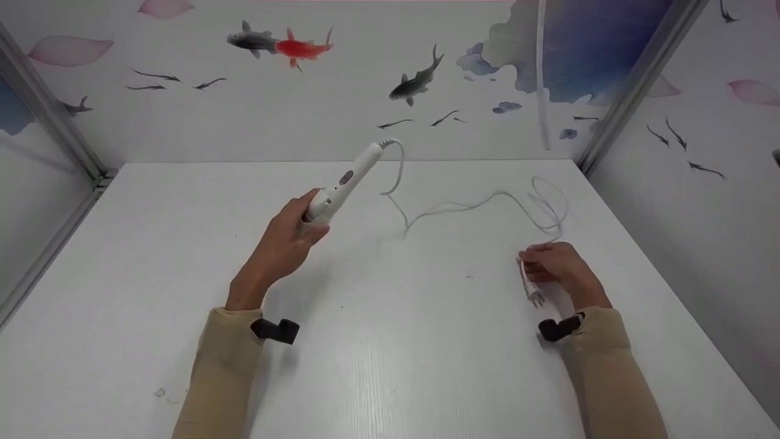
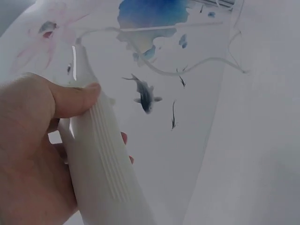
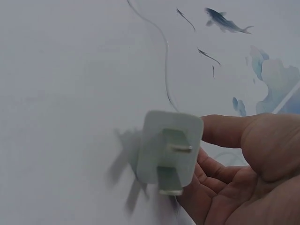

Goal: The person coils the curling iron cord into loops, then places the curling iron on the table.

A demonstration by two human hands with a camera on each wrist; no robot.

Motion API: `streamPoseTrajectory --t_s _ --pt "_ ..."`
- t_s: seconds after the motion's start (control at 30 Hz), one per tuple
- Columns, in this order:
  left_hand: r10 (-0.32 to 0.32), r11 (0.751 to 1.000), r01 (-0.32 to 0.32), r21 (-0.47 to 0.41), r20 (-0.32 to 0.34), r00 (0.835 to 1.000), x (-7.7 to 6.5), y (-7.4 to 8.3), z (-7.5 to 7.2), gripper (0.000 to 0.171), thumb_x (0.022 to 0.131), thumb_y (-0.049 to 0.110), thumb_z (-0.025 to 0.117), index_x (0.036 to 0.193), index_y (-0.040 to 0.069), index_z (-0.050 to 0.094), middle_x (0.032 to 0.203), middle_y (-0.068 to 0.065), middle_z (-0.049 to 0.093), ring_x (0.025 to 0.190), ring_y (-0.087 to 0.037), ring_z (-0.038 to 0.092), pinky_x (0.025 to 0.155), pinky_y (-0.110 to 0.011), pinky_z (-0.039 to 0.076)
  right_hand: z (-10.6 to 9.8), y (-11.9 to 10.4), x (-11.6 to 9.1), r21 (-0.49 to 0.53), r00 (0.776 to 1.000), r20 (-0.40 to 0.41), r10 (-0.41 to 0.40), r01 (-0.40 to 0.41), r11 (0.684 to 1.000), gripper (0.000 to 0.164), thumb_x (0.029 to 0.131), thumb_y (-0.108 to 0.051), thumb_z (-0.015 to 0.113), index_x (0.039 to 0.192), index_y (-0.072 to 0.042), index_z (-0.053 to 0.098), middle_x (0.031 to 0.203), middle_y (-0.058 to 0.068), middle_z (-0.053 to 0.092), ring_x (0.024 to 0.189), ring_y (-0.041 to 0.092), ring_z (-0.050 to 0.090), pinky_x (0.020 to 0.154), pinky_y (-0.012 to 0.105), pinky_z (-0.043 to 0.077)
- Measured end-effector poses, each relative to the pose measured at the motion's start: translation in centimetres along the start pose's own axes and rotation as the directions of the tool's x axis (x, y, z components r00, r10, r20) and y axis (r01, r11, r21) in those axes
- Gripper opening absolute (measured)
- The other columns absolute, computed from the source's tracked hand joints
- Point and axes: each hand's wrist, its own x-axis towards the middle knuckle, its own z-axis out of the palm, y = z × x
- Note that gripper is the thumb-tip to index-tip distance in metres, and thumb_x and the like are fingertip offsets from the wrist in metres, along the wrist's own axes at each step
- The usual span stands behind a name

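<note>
My left hand (image 1: 283, 241) grips a white corded handheld appliance (image 1: 353, 177) around its lower part, holding it tilted up and to the right above the table. A dark oval button sits on its long handle, and the cord leaves from the top end. In the left wrist view, the thumb lies along the appliance (image 2: 101, 154), beside a ribbed panel; other fingertips show behind it. On the right, my right hand (image 1: 563, 268) holds the two-pronged plug (image 3: 157, 136) at the cord's end between thumb and fingers, prongs pointing back toward me.
A thin white cord (image 1: 466, 207) runs across the white table (image 1: 390, 353) from the appliance to the right hand, looped at the back right. Panels (image 1: 341, 116) painted with fish stand along the back and sides. Each wrist wears a small black camera mount (image 1: 277, 330).
</note>
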Motion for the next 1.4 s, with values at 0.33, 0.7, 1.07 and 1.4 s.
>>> streamPoseTrajectory --t_s 0.33,0.7,1.07,1.4 --pt "0.102 0.995 -0.102 -0.001 0.014 0.995 1.1 -0.3 1.0 0.057 0.103 0.023 0.055 0.155 0.018 0.034 0.134 -0.015 0.052 0.117 -0.031 0.051 0.104 -0.056 0.042 0.2 0.1 0.1 0.029 1.0 -0.008 0.01 -0.009 1.0 0.064 0.097 -0.024 0.066 0.146 0.008 0.039 0.088 -0.006 0.066 0.078 0.003 0.067 0.076 0.022 0.057" --pt "0.08 0.996 -0.079 -0.032 0.021 0.997 0.7 0.0 1.2 0.061 0.103 0.028 0.053 0.158 0.014 0.03 0.134 -0.015 0.052 0.115 -0.03 0.051 0.101 -0.052 0.043 0.6 -0.4 -0.3 0.004 0.999 -0.033 0.007 -0.006 1.0 0.061 0.098 -0.023 0.065 0.145 0.009 0.041 0.088 -0.005 0.066 0.077 0.003 0.066 0.074 0.021 0.057" --pt "0.073 0.997 -0.074 -0.029 -0.035 0.997 0.2 0.2 0.6 0.055 0.099 0.038 0.06 0.145 0.011 0.045 0.121 -0.014 0.062 0.1 -0.028 0.059 0.084 -0.044 0.051 1.4 -0.8 -0.6 -0.074 0.996 -0.081 -0.025 0.019 0.997 0.057 0.099 -0.024 0.063 0.141 0.01 0.046 0.092 0.0 0.067 0.076 0.004 0.065 0.074 0.022 0.057" --pt "0.089 0.996 -0.089 0.003 -0.052 0.995 0.3 0.6 0.7 0.055 0.091 0.034 0.073 0.133 0.007 0.05 0.121 -0.012 0.063 0.102 -0.027 0.061 0.086 -0.042 0.051 1.8 -1.6 -1.3 -0.176 0.993 -0.103 -0.051 0.032 0.984 0.052 0.101 -0.026 0.058 0.137 0.011 0.049 0.109 0.014 0.067 0.087 0.012 0.065 0.077 0.026 0.057"
